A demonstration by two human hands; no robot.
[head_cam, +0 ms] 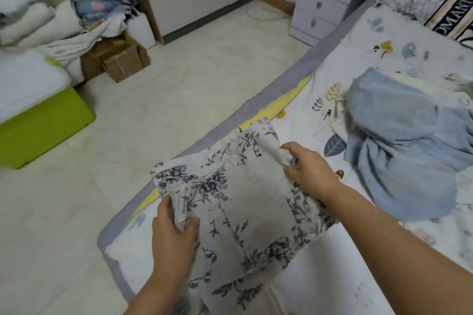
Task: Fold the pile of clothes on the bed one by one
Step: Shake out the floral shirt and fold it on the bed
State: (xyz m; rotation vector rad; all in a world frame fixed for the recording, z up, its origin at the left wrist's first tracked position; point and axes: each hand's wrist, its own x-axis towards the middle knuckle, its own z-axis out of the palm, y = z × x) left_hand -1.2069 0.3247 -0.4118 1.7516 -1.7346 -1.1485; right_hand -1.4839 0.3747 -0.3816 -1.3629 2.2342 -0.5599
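A white garment with a dark floral print (245, 194) lies spread near the bed's left edge. My left hand (174, 235) grips a bunched part of it at its near left side. My right hand (307, 169) pinches a gathered fold at its far right corner. A crumpled light blue garment (399, 146) lies in a heap further right on the bed (358, 41), with other pale clothes partly hidden behind it. A plain white cloth (320, 273) lies under the floral garment's near edge.
The bed's grey border (294, 74) runs diagonally beside a tiled floor (199, 79). A lilac nightstand (325, 0) stands at the head of the bed. A green box (41, 130), cardboard boxes (120, 56) and piled bedding (38, 7) sit at the left.
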